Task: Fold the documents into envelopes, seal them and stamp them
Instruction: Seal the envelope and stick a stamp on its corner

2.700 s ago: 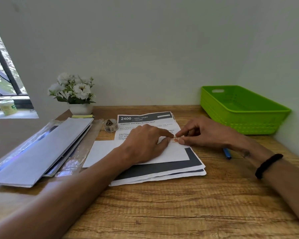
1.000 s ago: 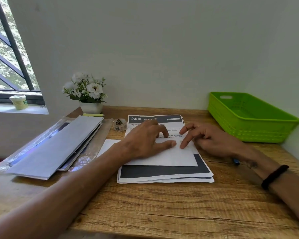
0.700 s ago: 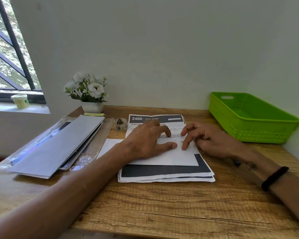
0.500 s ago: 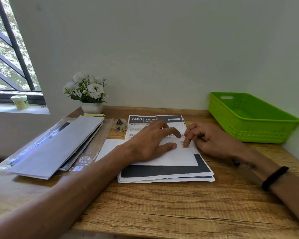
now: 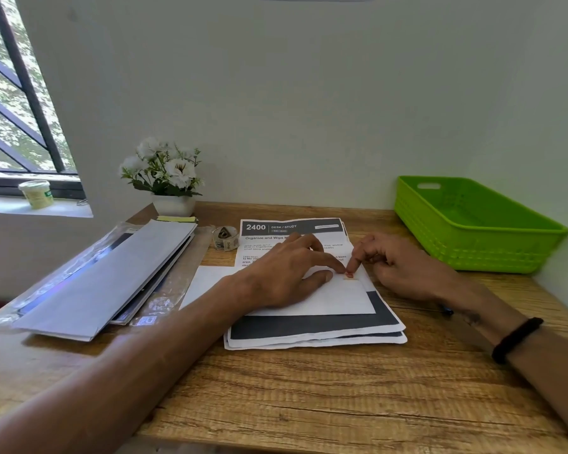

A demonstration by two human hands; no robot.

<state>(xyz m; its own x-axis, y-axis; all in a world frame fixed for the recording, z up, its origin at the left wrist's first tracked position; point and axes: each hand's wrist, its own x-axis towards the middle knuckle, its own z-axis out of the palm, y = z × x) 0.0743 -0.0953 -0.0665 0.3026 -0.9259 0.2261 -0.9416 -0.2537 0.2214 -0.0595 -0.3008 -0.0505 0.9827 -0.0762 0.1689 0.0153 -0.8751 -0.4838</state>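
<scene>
- On the windowsill at far left stands a small pale plastic tub (image 5: 36,193).
- A stack of long grey-white paper envelopes (image 5: 112,280) lies on clear plastic sleeves at the left of the wooden counter (image 5: 309,398).
- Behind it sit a white pot of white artificial flowers (image 5: 168,178) and a small roll of printed stamps (image 5: 225,238).
- My left hand (image 5: 286,273) lies flat on the white paper envelope (image 5: 335,298), fingers stretched out and relaxed, pressing it down.
- That envelope rests on a pile of printed black-and-white documents (image 5: 312,332) at the counter's middle.
- A small red-orange stamp (image 5: 349,275) sits at the envelope's far right corner.
- My right hand (image 5: 397,267) points its index finger down onto the stamp; the other fingers curl in, holding nothing.
- A bright green plastic basket (image 5: 473,244) stands at far right.
</scene>
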